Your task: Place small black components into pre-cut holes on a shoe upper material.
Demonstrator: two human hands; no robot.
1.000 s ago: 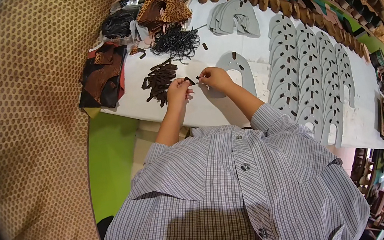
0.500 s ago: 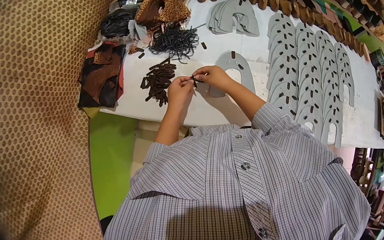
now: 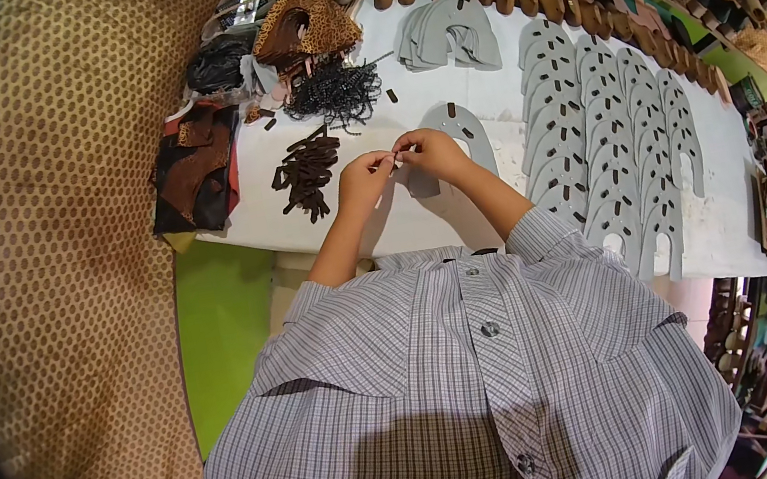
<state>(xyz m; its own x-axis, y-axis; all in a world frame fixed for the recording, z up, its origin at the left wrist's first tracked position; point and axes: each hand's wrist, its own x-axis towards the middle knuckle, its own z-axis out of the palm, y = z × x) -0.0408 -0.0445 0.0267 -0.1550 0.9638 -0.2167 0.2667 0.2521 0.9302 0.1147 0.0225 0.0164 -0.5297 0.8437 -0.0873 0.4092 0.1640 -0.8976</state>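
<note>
Grey upper piece lies under both hands at the bench's near edge, already carrying small brown tabs. Left hand and right hand meet, fingertips pinched together on something too small to tell. Many tabbed grey pieces fill the right end; a pile of brown tabs is left.

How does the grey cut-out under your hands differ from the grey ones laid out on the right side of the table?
The grey cut-out under the hands lies alone, partly covered by the left hand and right hand; the grey cut-outs on the right overlap in long rows, untouched. The lone one carries small dark tabs; so do some in the rows. All share colour and horseshoe shape.
</note>
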